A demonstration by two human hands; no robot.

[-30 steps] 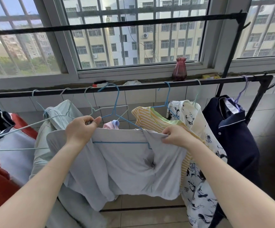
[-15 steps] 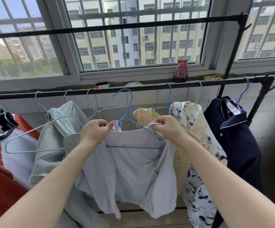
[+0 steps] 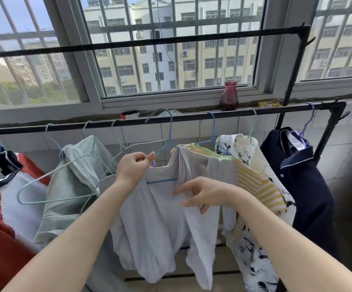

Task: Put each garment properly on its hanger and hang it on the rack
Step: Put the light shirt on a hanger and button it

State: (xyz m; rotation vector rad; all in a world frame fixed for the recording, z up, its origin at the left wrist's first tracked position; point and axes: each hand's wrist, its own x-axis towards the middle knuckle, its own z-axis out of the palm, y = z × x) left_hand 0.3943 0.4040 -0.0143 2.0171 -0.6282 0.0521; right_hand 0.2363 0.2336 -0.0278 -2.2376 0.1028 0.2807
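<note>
Grey garment (image 3: 162, 218) on blue hanger (image 3: 166, 131): left hand (image 3: 134, 167) grips collar; right hand (image 3: 204, 193) loose-fingered against cloth. No legible labels.

A dark red glass vase (image 3: 229, 95) stands on the windowsill (image 3: 192, 110) right of centre, a yellow box (image 3: 269, 104) near it, with pale apartment buildings (image 3: 192, 55) beyond the window bars.

Pale grey soft matt cloth garment (image 3: 160, 218) hanging on thin blue coated-wire hanger (image 3: 169, 131); matt black metal rack rail (image 3: 234, 114); glossy dark-red glass vase (image 3: 229, 96) sitting behind.
</note>
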